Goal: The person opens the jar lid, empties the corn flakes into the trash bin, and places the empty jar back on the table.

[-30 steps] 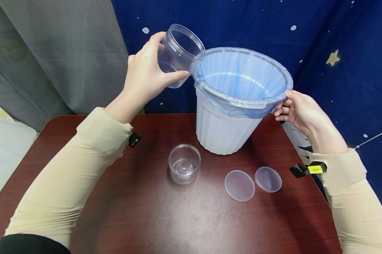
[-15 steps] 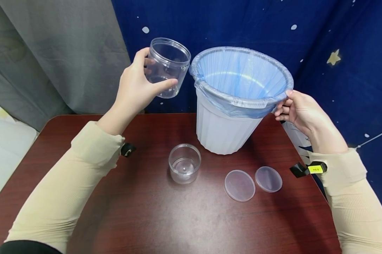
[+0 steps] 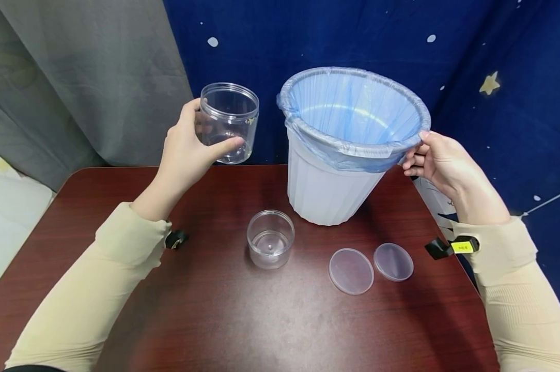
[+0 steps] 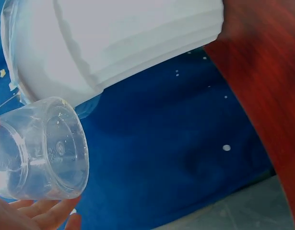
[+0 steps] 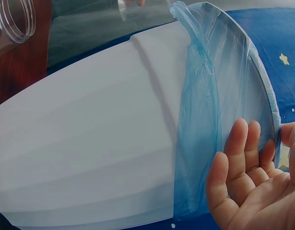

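Observation:
My left hand [image 3: 180,147] grips a clear plastic jar [image 3: 231,116] round its side, thumb in front. The lidless jar is nearly upright in the air, left of a white trash bin [image 3: 324,194] and apart from it. Small yellowish specks cling to the jar; its round base [image 4: 65,148] faces the left wrist view. On the bin's right side, my right hand [image 3: 445,165] pinches the rim between thumb and forefinger, over the blue bag [image 3: 354,121] that lines it. The right wrist view shows the other fingers [image 5: 238,139] loosely curled beside the bag's overhang.
A shorter clear jar [image 3: 270,250] without a lid stands on the dark red table [image 3: 205,305], in front of the bin. Two clear round lids, a left one [image 3: 351,271] and a right one [image 3: 393,262], lie to its right. Blue and grey curtains hang behind.
My left hand has moved left and down from the bin's rim with the jar, which has gone from tilted to nearly upright. The right hand and the bin have stayed put.

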`<action>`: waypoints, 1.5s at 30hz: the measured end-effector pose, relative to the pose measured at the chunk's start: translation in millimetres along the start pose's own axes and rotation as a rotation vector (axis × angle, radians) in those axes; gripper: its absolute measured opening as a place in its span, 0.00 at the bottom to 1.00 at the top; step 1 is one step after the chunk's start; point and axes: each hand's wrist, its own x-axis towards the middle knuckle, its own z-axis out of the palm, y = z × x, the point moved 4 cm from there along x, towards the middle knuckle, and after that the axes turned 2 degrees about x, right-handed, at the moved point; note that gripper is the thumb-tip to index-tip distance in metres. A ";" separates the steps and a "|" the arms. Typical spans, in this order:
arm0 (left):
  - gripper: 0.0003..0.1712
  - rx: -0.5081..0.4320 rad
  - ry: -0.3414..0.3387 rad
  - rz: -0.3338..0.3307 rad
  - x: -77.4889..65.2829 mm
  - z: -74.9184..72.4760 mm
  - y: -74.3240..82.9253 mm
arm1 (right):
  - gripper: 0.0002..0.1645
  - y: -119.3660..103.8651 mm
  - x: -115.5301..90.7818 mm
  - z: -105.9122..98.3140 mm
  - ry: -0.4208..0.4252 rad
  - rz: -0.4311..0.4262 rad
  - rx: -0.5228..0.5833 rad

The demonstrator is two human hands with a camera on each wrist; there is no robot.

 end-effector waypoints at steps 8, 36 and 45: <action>0.52 -0.025 -0.015 -0.016 -22.5 5.7 -21.5 | 0.14 0.8 0.9 0.8 -0.031 -0.015 0.017; 0.52 -0.079 -0.083 -0.091 -92.3 26.1 -93.0 | 0.15 1.1 1.0 -0.5 -0.020 -0.015 -0.013; 0.55 -0.060 -0.131 -0.090 -112.9 34.1 -110.7 | 0.15 0.4 0.1 -0.3 -0.006 -0.006 -0.029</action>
